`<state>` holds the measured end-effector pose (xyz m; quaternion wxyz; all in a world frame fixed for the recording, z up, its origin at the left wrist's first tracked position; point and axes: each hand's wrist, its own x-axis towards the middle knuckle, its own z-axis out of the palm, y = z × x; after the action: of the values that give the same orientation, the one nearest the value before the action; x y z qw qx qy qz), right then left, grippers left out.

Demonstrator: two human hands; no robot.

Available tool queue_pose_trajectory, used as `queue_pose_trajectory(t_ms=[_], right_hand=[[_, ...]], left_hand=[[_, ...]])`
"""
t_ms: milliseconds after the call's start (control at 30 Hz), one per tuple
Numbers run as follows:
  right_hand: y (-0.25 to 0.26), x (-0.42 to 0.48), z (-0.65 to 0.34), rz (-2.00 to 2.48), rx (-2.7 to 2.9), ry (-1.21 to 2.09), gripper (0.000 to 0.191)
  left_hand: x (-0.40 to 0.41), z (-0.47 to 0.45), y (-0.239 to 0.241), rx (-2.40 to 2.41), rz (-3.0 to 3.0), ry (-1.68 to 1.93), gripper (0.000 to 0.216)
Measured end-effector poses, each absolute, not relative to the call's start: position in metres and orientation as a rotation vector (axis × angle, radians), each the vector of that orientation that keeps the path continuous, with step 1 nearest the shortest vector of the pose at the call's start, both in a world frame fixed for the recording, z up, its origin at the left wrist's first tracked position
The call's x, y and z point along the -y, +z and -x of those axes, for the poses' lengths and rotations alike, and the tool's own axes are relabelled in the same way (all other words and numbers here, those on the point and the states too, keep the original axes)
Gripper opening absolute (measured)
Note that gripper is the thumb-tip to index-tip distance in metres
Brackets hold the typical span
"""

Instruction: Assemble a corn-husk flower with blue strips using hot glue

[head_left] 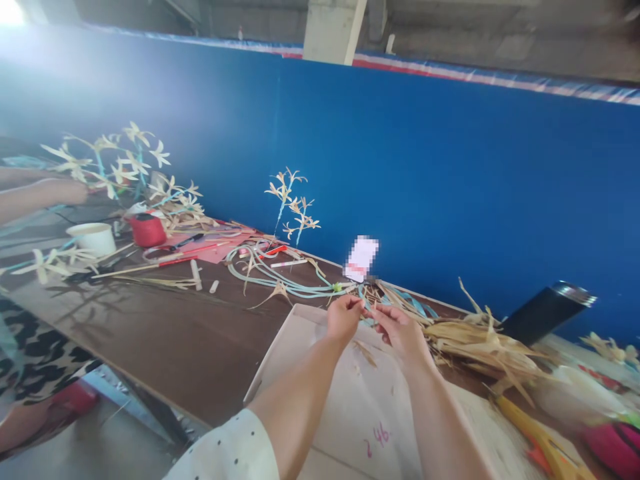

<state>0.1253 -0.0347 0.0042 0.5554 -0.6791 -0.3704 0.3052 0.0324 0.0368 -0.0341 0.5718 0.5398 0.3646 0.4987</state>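
Note:
My left hand (345, 319) and my right hand (401, 331) meet over the far part of a pale box lid (320, 400). Both are closed, with thumbs and fingertips pinched together on something small and thin that I cannot make out. A dried brown scrap (367, 355) lies on the lid below them. Just beyond the fingers a lit phone (361, 259) leans upright, its screen blurred. Light blue cords (280, 288) curve over the table to the left of my hands. Dried corn husks (467, 340) are heaped right of my right hand.
A black flask (545, 313) and a yellow glue gun (537, 437) lie at right. Husk flowers (284, 190) stand against the blue partition (425, 167). Farther left are a white cup (95, 239), a red pot-shaped object (149, 230) and a co-worker's arm (45, 197) among more flowers.

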Motion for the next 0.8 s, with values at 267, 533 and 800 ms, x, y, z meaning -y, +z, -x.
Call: queue_pose_trajectory(t_ms=[267,533,800], right_hand=[[-0.027,0.037,-0.125,1.534,0.816,0.648,0.049],[-0.030,0.042,-0.132,1.498,0.824,0.650,0.047],[-0.028,0.045,-0.136,1.577,0.844,0.521,0.043]], left_hand=[[-0.038,-0.031,-0.036,-0.868,-1.406,1.191,0.018],[-0.035,-0.029,-0.032,-0.871,-1.464,1.172,0.019],[-0.034,-0.026,-0.032,-0.773,-1.525,1.146,0.022]])
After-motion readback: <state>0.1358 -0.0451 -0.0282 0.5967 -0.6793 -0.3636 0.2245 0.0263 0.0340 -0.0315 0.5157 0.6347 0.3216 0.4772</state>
